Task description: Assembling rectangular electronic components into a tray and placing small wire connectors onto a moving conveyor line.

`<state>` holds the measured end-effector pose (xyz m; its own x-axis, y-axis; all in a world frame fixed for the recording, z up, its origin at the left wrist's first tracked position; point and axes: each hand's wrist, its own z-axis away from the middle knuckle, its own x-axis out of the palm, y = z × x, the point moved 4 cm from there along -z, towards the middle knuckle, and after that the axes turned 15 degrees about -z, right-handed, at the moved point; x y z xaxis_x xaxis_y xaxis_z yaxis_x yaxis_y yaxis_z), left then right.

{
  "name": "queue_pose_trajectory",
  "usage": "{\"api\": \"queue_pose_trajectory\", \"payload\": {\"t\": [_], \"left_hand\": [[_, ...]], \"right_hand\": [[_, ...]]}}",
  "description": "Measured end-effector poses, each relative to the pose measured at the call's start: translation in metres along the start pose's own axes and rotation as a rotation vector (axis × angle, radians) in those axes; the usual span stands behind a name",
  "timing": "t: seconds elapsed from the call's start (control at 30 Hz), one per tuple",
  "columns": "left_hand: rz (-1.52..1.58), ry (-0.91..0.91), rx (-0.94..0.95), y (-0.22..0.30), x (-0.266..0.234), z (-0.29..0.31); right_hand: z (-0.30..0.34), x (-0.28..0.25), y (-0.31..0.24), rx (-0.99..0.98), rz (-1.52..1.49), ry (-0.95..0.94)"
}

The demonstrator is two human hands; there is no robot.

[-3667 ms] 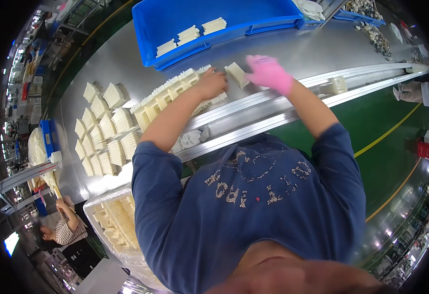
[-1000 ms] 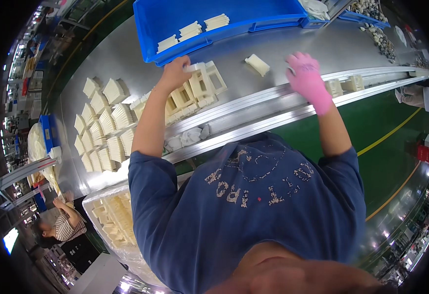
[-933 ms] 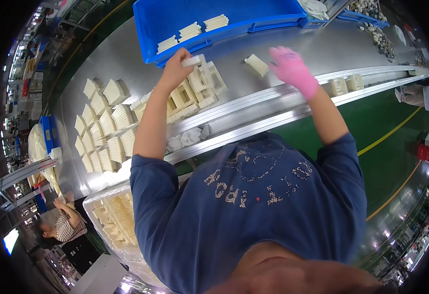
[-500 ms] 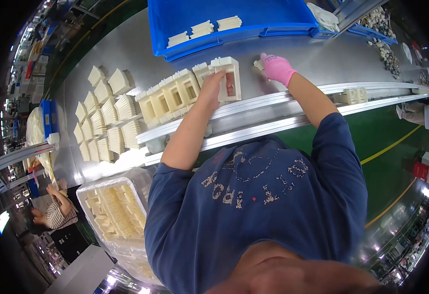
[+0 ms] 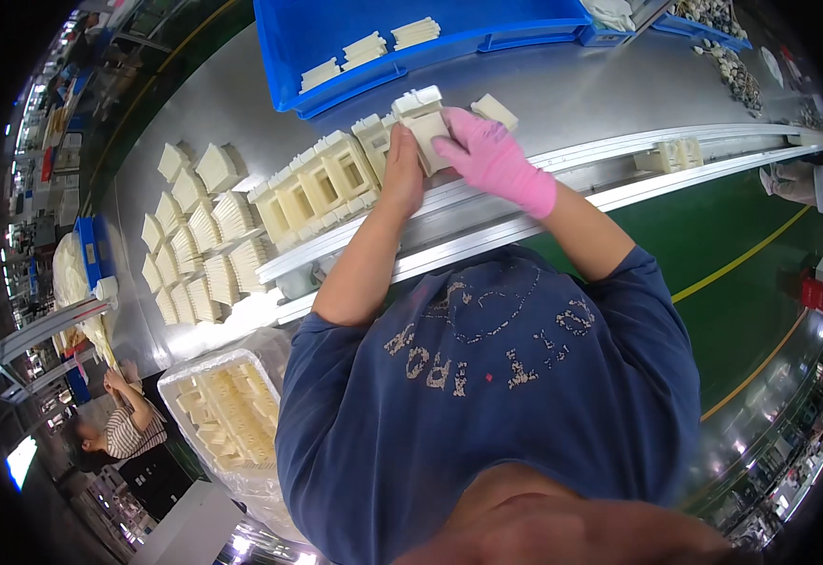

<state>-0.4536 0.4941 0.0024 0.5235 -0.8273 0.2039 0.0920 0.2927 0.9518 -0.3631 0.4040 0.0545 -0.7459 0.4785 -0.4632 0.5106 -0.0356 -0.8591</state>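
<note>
A cream plastic frame (image 5: 417,100) stands tilted at the right end of a row of like frames (image 5: 322,184). My bare left hand (image 5: 404,176) is closed around its left side, fingers pressed together. From the right, my right hand (image 5: 494,162), in a pink glove, grips the same frame, thumb and fingers at its right edge. A smooth cream face (image 5: 429,137) shows between the hands; whether it is the frame's own side or a separate panel, I cannot tell. Just beyond the gloved fingers, a small cream block (image 5: 495,110) lies on the metal table (image 5: 562,89).
Several ribbed cream parts (image 5: 206,221) lie in rows at the left. A blue bin (image 5: 374,80) with a few cream strips stands at the back. Metal rails (image 5: 609,155) edge the table. A plastic-lined box (image 5: 223,414) of cream parts sits near left; another person (image 5: 124,428) works beyond.
My right hand has moved left from the small block to the frame in my left hand. The frame's window opening no longer faces up into view. The whole view has shifted slightly.
</note>
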Motion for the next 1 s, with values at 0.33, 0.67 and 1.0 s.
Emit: {"api": "queue_pose_trajectory", "payload": {"t": [0.33,0.67,1.0], "left_hand": [[-0.224,0.042,0.191,0.008,-0.007,0.001],[-0.028,-0.141,0.055,0.003,0.002,0.003],[-0.391,-0.795,-0.257,0.028,0.021,0.017]], "right_hand": [[0.009,0.007,-0.011,-0.225,-0.085,0.218],[0.005,-0.005,-0.027,-0.162,-0.244,-0.058],[0.019,-0.046,-0.046,-0.129,-0.687,-0.429]]}}
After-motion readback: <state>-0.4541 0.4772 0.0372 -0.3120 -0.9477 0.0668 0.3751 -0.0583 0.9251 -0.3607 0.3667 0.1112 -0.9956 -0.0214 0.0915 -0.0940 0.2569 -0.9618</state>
